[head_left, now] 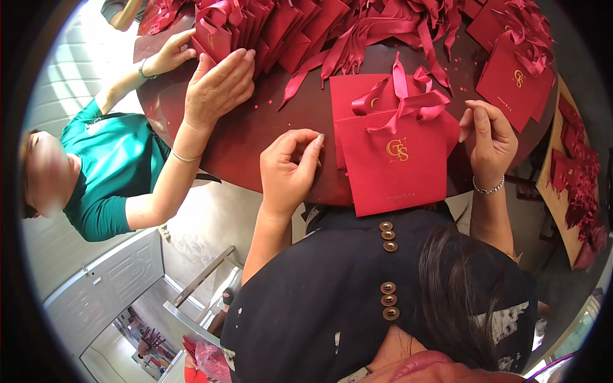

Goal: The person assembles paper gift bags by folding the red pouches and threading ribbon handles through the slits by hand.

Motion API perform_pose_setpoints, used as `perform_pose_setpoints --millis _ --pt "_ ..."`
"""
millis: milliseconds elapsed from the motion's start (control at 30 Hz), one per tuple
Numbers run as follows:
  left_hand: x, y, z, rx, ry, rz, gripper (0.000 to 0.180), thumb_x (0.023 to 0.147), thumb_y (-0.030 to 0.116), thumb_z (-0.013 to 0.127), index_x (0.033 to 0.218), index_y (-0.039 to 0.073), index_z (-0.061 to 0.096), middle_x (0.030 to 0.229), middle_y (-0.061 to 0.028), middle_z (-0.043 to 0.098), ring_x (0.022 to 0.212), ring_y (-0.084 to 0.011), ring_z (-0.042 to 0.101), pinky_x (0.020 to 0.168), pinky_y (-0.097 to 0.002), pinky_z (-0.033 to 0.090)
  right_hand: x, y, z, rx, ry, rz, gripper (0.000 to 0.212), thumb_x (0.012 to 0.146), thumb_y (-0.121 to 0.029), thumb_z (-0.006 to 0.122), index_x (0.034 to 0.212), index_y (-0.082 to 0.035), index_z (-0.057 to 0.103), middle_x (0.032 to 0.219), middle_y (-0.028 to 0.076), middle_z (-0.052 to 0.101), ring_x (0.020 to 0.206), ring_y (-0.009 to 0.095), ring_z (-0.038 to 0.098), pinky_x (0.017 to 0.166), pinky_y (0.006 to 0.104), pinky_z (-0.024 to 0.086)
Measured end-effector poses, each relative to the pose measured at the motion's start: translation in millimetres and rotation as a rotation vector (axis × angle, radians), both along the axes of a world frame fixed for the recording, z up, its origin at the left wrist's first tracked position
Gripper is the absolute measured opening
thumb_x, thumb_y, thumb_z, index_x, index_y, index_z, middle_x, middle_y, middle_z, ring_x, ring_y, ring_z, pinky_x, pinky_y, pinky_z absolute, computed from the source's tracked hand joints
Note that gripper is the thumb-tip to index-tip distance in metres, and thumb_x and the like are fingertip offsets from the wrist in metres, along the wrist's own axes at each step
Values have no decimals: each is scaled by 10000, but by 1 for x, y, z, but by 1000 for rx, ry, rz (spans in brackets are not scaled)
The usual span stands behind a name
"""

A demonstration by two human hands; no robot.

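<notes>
Two red paper gift bags with gold emblems overlap at the table's near edge; the front bag (391, 172) leans toward me, partly covering the rear bag (348, 92). Glossy red ribbons (402, 96) rise in loops from their tops. My left hand (288, 167) is just left of the front bag, apart from it, thumb and forefinger pinched together. To the bags' right, my right hand (490, 140) has curled fingers, with the thumb against the forefinger, close to a red paper edge. Whatever either pinch may hold is too small to make out.
Upright red bags (274, 32) crowd the far side of the dark round table (236, 153), with ribbons trailing. More bags (517, 80) lie at the right. A co-worker in green (115, 166) reaches over bags at the left. A side table (562, 210) bears further red bags.
</notes>
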State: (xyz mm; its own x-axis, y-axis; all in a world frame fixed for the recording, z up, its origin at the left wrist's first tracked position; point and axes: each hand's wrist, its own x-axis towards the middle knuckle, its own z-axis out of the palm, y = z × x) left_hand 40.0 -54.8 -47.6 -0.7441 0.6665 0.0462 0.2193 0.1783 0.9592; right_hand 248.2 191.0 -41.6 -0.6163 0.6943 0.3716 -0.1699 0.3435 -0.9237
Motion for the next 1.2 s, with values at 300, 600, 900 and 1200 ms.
perform_pose_setpoints --millis 300,600,900,1200 --pt "3 9 1 -2 343 -58 53 871 -15 728 908 -17 690 785 -69 671 584 -125 596 537 -254 461 -5 12 -22 -86 -30 -55 192 1064 -77 555 1141 32 692 830 43 658 632 62 559 575 191 444" --pt "4 9 -2 7 372 -44 54 859 -8 729 883 0 682 747 -71 637 566 -154 578 525 -277 449 -3 12 -24 -81 -58 -40 189 1061 -70 557 1139 41 689 829 44 657 628 64 558 576 191 446" --pt "4 5 1 -56 361 -67 42 889 -8 712 919 -24 688 791 -64 666 631 -113 616 572 -239 468 -3 7 -23 10 -102 -11 180 1055 -54 563 1142 41 689 829 44 654 642 64 567 582 187 450" --pt "5 4 4 -67 348 -82 51 883 7 718 919 -16 690 789 -70 662 626 -132 620 575 -248 471 -2 5 -24 93 -128 -37 170 1051 -48 570 1135 38 690 812 34 653 637 59 567 572 193 454"
